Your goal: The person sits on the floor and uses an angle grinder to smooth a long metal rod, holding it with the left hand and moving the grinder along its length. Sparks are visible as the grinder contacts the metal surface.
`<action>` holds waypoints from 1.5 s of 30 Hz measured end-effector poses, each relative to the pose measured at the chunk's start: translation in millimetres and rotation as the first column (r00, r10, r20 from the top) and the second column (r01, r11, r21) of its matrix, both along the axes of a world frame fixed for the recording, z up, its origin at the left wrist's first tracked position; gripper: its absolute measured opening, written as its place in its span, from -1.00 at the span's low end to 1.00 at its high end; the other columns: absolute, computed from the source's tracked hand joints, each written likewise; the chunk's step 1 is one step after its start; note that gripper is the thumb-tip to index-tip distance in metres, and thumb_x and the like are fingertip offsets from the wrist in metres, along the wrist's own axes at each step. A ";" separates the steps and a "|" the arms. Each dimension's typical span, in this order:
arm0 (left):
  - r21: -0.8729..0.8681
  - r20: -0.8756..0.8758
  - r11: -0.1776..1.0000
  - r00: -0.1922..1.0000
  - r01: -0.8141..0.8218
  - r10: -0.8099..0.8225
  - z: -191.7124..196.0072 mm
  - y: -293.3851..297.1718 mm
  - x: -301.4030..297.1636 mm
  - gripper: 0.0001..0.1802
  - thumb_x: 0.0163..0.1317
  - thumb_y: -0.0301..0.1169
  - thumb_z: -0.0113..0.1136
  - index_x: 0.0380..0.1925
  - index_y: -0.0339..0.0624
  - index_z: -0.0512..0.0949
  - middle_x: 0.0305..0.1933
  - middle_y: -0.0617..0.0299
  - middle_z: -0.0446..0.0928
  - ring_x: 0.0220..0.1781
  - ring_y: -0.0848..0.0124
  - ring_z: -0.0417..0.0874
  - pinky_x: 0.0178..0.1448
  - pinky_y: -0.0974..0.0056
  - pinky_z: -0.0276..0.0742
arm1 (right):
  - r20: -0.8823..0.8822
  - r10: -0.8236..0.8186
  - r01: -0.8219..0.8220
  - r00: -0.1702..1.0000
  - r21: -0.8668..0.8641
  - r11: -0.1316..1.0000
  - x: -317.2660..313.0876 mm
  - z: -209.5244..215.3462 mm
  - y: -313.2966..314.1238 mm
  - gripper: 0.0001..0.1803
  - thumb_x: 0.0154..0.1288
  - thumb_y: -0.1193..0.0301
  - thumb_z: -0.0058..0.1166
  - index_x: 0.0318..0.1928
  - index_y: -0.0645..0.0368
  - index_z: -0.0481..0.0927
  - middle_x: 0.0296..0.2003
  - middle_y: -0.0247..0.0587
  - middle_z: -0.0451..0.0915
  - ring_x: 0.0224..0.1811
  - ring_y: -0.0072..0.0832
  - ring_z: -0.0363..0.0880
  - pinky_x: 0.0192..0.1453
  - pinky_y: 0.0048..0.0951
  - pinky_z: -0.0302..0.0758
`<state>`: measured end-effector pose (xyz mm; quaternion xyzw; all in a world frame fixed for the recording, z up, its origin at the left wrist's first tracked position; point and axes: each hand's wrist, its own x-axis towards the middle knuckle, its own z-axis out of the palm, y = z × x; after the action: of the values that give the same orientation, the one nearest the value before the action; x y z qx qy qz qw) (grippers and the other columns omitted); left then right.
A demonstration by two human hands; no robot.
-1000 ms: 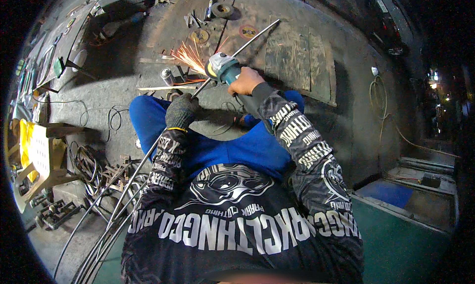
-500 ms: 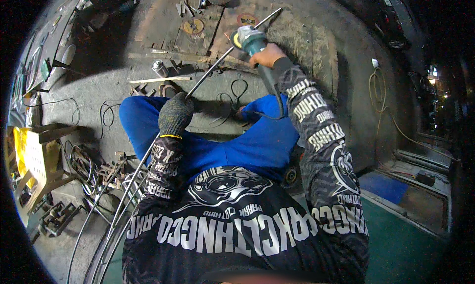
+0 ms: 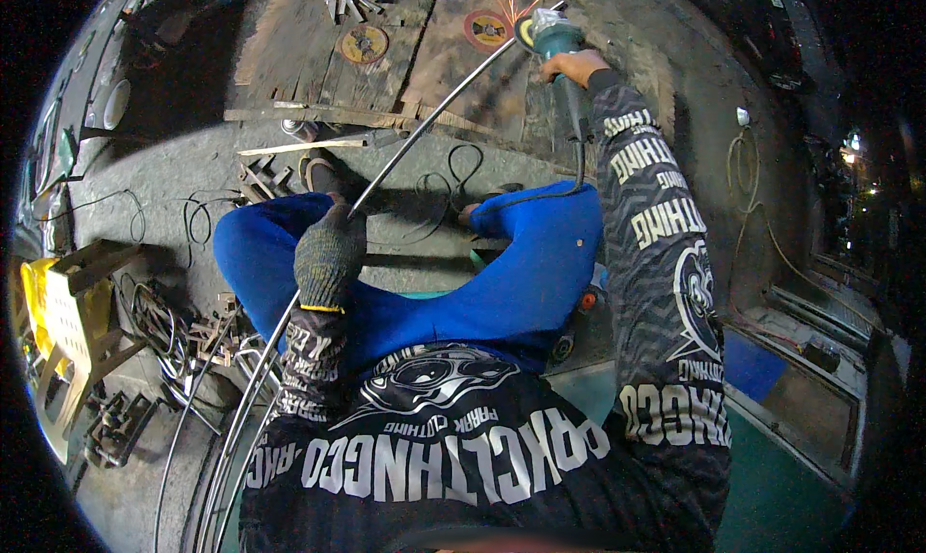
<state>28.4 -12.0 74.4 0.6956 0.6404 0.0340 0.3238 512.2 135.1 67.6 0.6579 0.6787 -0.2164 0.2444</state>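
My right hand [image 3: 577, 68], bare, is closed around the body of a green angle grinder [image 3: 557, 38] with a yellowish disc. The disc touches a long thin metal rod [image 3: 446, 101] near its far end, and orange sparks [image 3: 514, 8] fly off there. My left hand [image 3: 330, 256], in a dark knitted glove with a yellow cuff, grips the same rod over my left thigh. The rod slants from the far right back past my left forearm. The grinder's dark cord [image 3: 580, 158] hangs over my right knee.
Two round discs, a yellow one [image 3: 363, 45] and a red one [image 3: 487, 31], lie on worn wooden boards [image 3: 405, 66]. Metal pieces [image 3: 349, 3] sit beyond. A wood strip [image 3: 304, 147] lies near my left foot. At left are a plastic chair [image 3: 85, 302] and tangled cable [image 3: 159, 336].
My right hand has carried the grinder farther out and right, toward the rod's far end. The sparks are larger. My left hand sits slightly nearer my body, and the whole view has shifted.
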 end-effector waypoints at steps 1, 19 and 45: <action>-0.017 0.009 1.000 1.000 -0.002 0.002 1.5 2.2 1.3 -0.62 0.35 -0.12 0.12 -0.02 -0.13 0.61 -0.37 -0.16 0.66 -0.24 -0.17 0.70 -0.15 -0.17 0.58 | 0.006 0.065 -0.065 0.998 0.002 0.998 13.4 3.0 5.9 -0.70 0.34 0.08 0.00 -0.02 -0.34 0.72 0.13 -0.23 0.66 0.18 -0.12 0.62 0.26 -0.15 0.51; 0.023 -0.062 0.998 0.996 -0.065 0.067 3.8 2.3 7.0 -0.66 0.34 -0.06 0.24 -0.21 -0.12 0.68 -0.42 -0.09 0.65 -0.35 -0.13 0.69 -0.33 -0.05 0.54 | -0.315 -0.288 0.324 0.904 0.069 0.943 160.8 -26.5 84.0 -0.62 0.10 0.03 0.22 -0.15 -0.06 0.74 0.03 -0.24 0.69 0.13 -0.36 0.59 0.23 -0.28 0.46; 0.033 0.012 0.992 0.993 0.120 -0.120 10.9 -15.6 -28.8 -0.53 0.42 -0.01 0.02 -0.24 -0.22 0.64 -0.23 -0.24 0.65 -0.10 -0.17 0.67 -0.02 -0.16 0.55 | -0.402 -0.550 0.637 0.732 0.120 0.761 -186.0 41.8 -108.9 -0.07 -0.42 0.11 0.54 0.00 0.52 0.60 0.00 0.27 0.66 0.04 -0.04 0.69 0.10 -0.22 0.61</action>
<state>-0.4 -27.7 85.2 0.7377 0.5946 0.0297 0.3183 326.3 26.2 109.5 0.8181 0.4839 -0.3075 -0.0452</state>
